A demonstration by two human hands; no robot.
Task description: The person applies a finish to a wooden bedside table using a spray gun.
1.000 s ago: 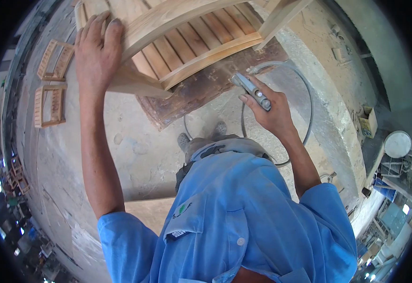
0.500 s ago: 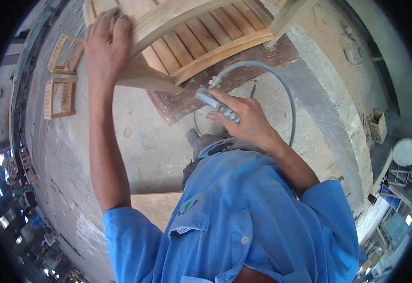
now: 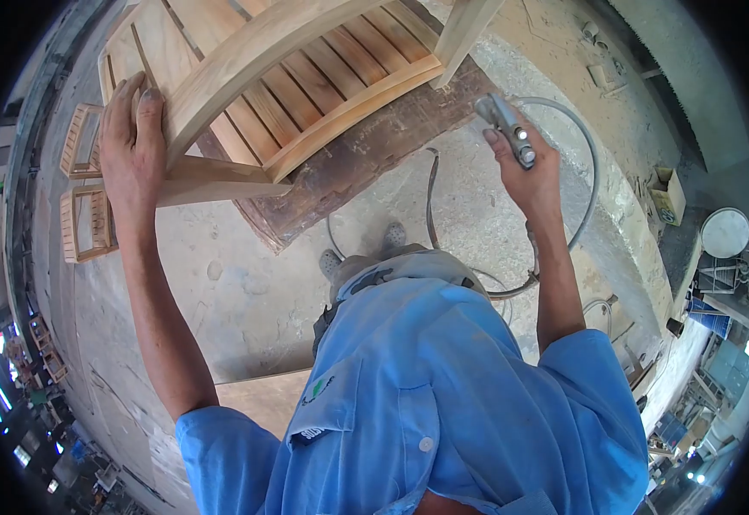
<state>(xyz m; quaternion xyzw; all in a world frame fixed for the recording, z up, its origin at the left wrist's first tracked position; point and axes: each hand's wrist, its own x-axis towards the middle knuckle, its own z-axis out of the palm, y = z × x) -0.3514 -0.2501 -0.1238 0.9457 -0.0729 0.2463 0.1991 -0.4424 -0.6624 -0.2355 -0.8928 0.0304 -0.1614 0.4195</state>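
Note:
A slatted wooden chair (image 3: 314, 81) with a curved front rail lies across a dark brown board (image 3: 357, 167). My left hand (image 3: 132, 142) rests on the chair's left part, its fingers closed round the edge of the wood. Off to the right of the chair, my right hand (image 3: 525, 163) is wrapped round a silver air tool (image 3: 508, 129), held clear of the wood. A grey hose (image 3: 593, 163) loops to the right of the tool and runs down past my forearm.
Two small slatted wooden frames (image 3: 90, 225) lie on the floor at the left. A yellowish box (image 3: 668, 196) and a round white lid (image 3: 725, 233) are at the right. Hoses (image 3: 431, 193) trail over the floor near my feet.
My right hand has moved right and up with the air tool, away from the chair. The chair and my left hand appear further left and lower; the hose has shifted right.

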